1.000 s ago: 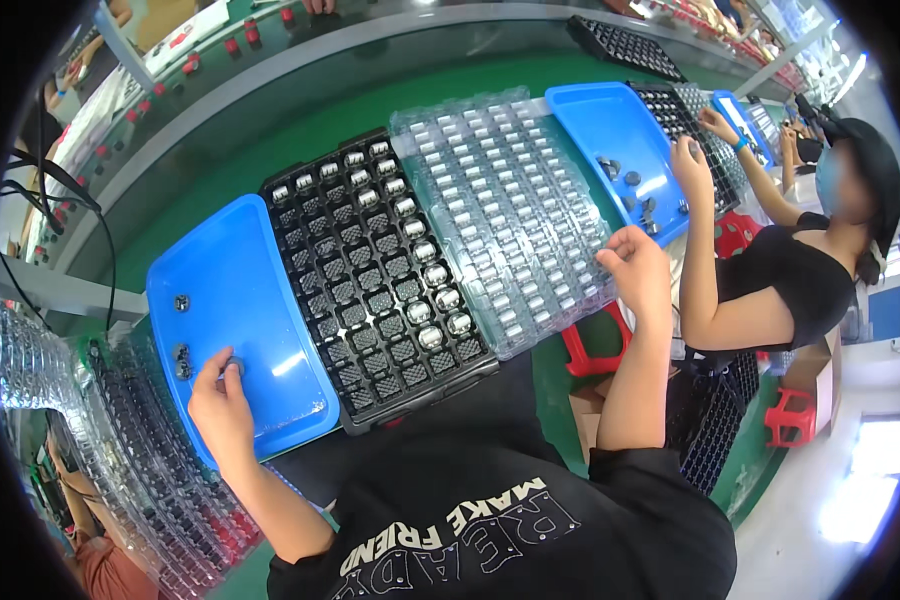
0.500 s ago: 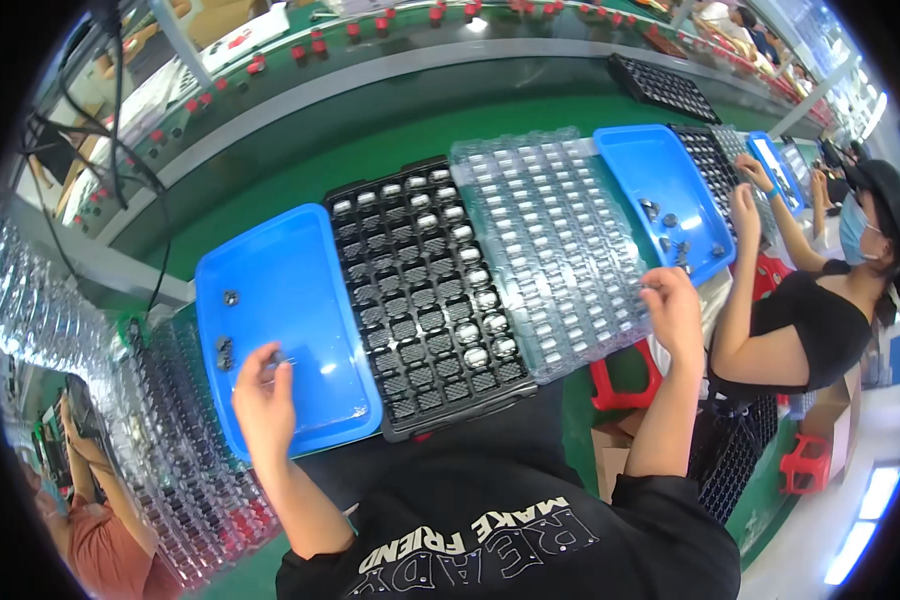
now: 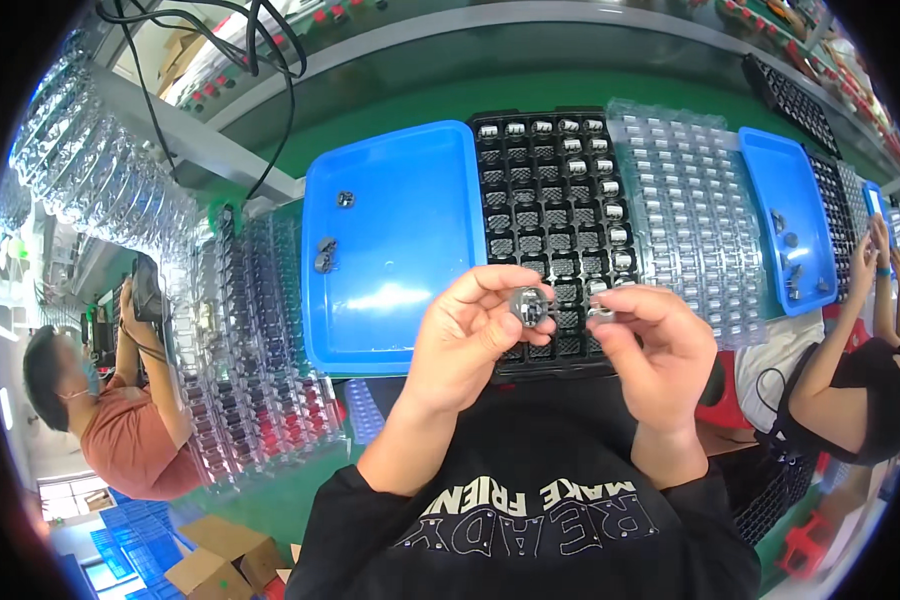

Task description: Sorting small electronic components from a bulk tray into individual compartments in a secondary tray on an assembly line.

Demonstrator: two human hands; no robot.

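My left hand (image 3: 462, 345) pinches a small round metal part (image 3: 529, 306) with a dark inside, its open face showing. Close to it on the right, my right hand (image 3: 662, 350) grips a small silvery piece (image 3: 600, 312) between thumb and fingertips. A narrow gap separates the two parts. Both hands are raised over the near end of a black compartment tray (image 3: 503, 370). Silvery pieces sit in its far row and right-hand columns, while many other pockets show bare bottoms. Left of it lies a blue tray (image 3: 400, 230) with a few small dark metal parts (image 3: 326, 254) along its left side.
A clear plastic tray (image 3: 685, 200) of silvery pieces adjoins the black one. Another blue tray (image 3: 800, 220) stands farther right, near a co-worker (image 3: 850, 400). Stacked clear trays (image 3: 250, 340) fill the left, beside a second person (image 3: 135, 430). Black cables (image 3: 288, 110) hang at the upper left.
The view has swung left. My left hand has left the blue tray with a part, and my right hand has come in from the clear tray's right edge. Both now meet over the black tray.
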